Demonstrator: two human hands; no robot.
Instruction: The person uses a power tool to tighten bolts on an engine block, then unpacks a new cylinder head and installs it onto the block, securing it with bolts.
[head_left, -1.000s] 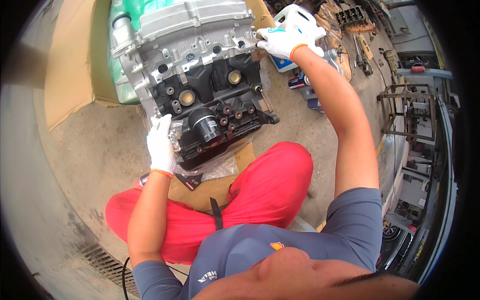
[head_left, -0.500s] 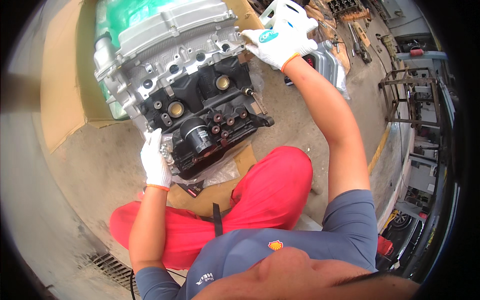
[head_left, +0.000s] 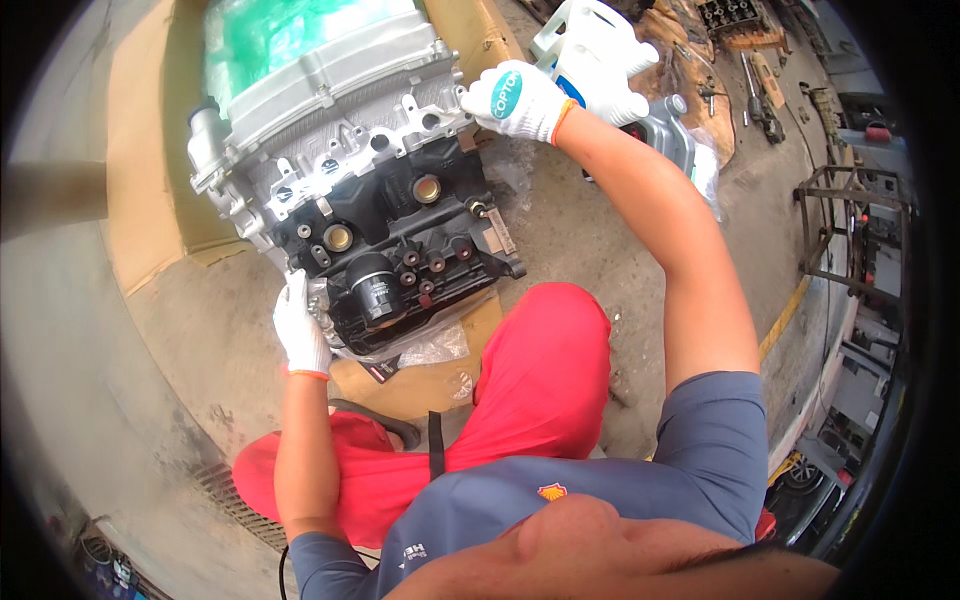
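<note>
- Engine (head_left: pixel 350 175), upper left of centre: pale head above, dark block below, standing between both hands.
- Left hand (head_left: pixel 302 325), left of centre, white-gloved: fingers lie against the engine's lower-left side; whether they clamp on it cannot be told.
- Right hand (head_left: pixel 518 102), upper centre, white-gloved: fingertips, bunched together, meet the head's right end; any grip is hidden.
- Hazard, judged: should the engine tip or slide, the left fingers could be pinched; clear plastic film (head_left: pixel 440 346) along its lower edge might encourage slipping.
- Hazard, judged: grit or glove fibres could enter the uncovered ports (head_left: pixel 380 142) along the head.
- Hazard, judged: a knock toward the frame's bottom could dent the protruding black oil filter (head_left: pixel 374 290).
- Markings: pale lettering on the right glove's teal oval; a yellow-and-red emblem (head_left: pixel 552 491) and white lettering on the grey shirt (head_left: pixel 620 485), lower centre; filter print, too small to read.
</note>
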